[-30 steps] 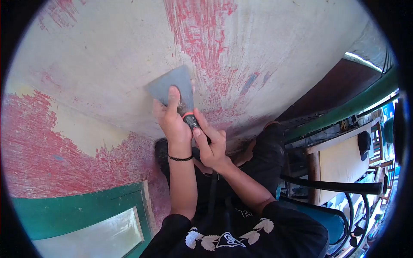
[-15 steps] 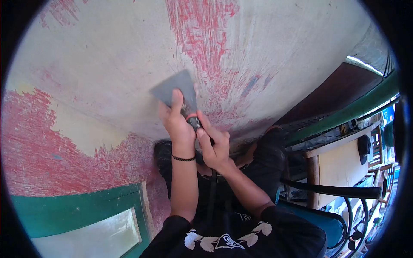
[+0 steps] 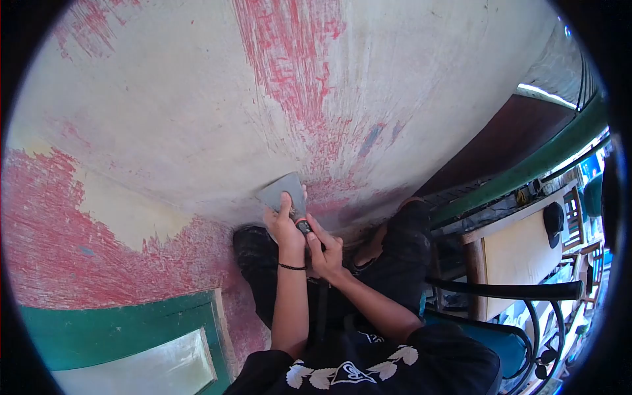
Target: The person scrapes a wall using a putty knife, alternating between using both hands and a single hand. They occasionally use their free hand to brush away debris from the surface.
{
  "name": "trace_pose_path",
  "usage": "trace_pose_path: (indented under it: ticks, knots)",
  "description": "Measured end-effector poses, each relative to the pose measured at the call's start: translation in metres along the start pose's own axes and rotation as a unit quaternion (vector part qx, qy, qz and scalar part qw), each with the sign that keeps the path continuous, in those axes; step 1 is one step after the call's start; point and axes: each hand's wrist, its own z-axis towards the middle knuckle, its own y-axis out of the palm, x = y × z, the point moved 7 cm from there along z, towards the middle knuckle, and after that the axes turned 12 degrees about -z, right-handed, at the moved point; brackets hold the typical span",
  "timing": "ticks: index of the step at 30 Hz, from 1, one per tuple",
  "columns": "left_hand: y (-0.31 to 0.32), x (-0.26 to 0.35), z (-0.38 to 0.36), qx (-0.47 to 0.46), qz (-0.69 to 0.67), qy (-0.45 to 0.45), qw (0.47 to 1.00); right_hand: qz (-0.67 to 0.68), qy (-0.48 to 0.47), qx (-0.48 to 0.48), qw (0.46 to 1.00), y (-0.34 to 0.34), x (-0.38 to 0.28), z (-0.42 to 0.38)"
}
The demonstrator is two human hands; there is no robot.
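Observation:
Both hands are on a paint scraper (image 3: 280,191) with a wide grey blade and a dark handle with a red-orange ring. My left hand (image 3: 286,227), a black braided bracelet at its wrist, grips it near the blade, thumb laid flat on the metal. Lower down, my right hand (image 3: 326,253) is closed round the handle. The blade's front edge points up and away at the low part of a pale wall (image 3: 178,112). Just beyond the blade runs a streaky band of red paint (image 3: 289,59), scratched and worn.
My dark-trousered knees stand either side of the hands. At lower left are a large red patch (image 3: 59,243) and a green frame (image 3: 131,332) around a pale panel. On the right are a green rail (image 3: 513,178), a wooden table (image 3: 520,257) with a black cap (image 3: 553,224), and a black metal armrest (image 3: 513,289).
The scraper and both hands have moved down the wall, closer to my body. Both hands keep their hold, and the view has shifted slightly.

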Motion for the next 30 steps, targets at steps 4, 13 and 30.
trace_pose_path:
  ticks: [4,13,30]
  knots:
    - [-0.003,0.008,0.003,-0.026,0.025,-0.017,0.999,0.032,0.005,0.021,0.999,0.017,0.004,0.002]
    - [0.114,0.086,0.023,-0.112,0.020,0.167,0.979,0.060,-0.082,-0.008,0.995,-0.036,-0.097,0.086]
    - [0.034,0.020,0.009,-0.033,-0.027,0.033,0.999,0.014,-0.053,0.000,0.998,-0.013,-0.036,0.037]
